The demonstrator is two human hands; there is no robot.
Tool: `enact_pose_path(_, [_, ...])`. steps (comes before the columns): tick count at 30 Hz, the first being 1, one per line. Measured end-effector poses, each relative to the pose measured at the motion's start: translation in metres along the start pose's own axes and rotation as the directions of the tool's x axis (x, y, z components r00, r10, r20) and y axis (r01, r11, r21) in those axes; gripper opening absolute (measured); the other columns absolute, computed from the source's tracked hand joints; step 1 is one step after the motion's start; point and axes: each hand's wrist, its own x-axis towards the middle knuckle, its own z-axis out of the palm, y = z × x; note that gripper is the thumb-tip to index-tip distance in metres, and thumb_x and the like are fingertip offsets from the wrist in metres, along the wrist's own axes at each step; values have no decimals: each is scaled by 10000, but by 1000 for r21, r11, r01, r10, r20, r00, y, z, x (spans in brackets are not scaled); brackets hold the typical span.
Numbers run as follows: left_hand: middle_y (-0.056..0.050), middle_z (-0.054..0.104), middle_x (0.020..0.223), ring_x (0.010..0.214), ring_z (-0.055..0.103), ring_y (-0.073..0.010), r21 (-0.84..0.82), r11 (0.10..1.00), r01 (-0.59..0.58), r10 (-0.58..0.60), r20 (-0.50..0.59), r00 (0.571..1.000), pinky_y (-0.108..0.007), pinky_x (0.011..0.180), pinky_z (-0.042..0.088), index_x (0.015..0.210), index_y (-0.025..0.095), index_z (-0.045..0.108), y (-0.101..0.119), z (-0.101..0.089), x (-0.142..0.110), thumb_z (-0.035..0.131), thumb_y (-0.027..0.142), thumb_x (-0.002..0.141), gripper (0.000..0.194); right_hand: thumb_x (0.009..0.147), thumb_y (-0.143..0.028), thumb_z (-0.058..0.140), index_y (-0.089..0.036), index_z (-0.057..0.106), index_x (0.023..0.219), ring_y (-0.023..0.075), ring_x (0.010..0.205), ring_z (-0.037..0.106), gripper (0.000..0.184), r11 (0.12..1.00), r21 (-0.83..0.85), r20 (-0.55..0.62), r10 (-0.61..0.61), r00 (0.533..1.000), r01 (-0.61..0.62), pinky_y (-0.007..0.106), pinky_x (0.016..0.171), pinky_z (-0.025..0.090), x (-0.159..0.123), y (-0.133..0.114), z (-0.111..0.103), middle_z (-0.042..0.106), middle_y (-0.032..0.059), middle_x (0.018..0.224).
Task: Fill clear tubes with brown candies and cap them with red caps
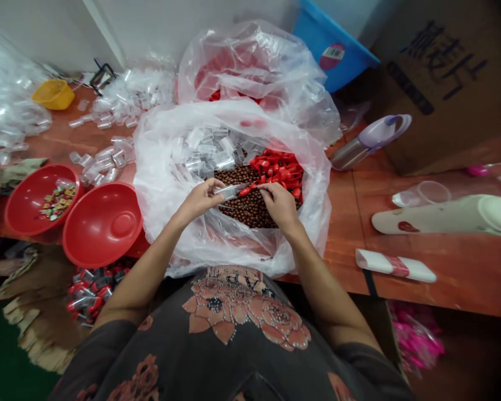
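Over a white plastic bag [162,145] full of parts, my left hand [204,199] is closed on a clear plastic tube [229,192]. My right hand [279,203] pinches a small red plastic piece [246,191] close to the tube's end; whether the two touch I cannot tell. Beneath both hands lie many small brown balls [250,211]. Inside the bag, a heap of clear plastic tubes [217,146] sits at the far left. Red plastic pieces [278,167] are piled at the right.
Two red bowls [102,225] stand at left, one with small colourful bits. Loose clear tubes [104,161] lie behind them. Another plastic bag [259,61] and a blue tub [334,44] are at the back. Right are a bottle [367,142], a pale flask [438,216] and a cardboard box [451,128].
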Motion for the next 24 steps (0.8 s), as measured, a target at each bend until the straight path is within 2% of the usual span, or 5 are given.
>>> enact_pose_path(4, [-17,647,754,678,561,-153,314,949,27,-40,37,998,-282,662,411,977,166,678,-2,24,2,651,218,765,220,925,-218,485,-220,702,1018,240,992,662,236,996,-62,-10,69,998,-69,400,937,504,-3,2,-10,720,85,1054])
enact_pose_path(8, [-70,707,809,697,594,-193,411,909,71,-121,96,988,-314,674,407,904,165,737,-2,45,20,682,224,750,174,921,-204,483,-204,703,1032,258,991,662,246,976,-136,-38,168,985,-172,415,919,505,-17,5,-31,725,103,1068])
enact_pose_path(12, [-73,709,780,725,616,-213,449,893,26,-107,158,982,-323,692,425,816,155,766,3,64,42,737,230,712,132,914,-245,546,-219,728,1037,264,986,680,221,955,-217,193,244,950,-201,409,878,521,-51,2,-43,748,89,1076])
enact_pose_path(17, [-22,658,653,584,600,-158,268,957,108,-178,253,951,-280,607,456,872,121,755,0,95,59,716,130,714,163,888,-150,569,-222,760,1012,245,964,679,239,972,-228,523,170,835,-54,382,872,514,-91,-3,-42,777,58,1013])
enact_pose_path(24, [19,605,699,531,590,-103,-219,936,274,-190,342,920,-272,599,528,1072,90,695,-18,115,57,696,59,750,324,909,-153,556,-241,747,1002,223,953,663,230,992,-86,453,118,884,-89,375,857,514,-102,5,-44,764,51,1015])
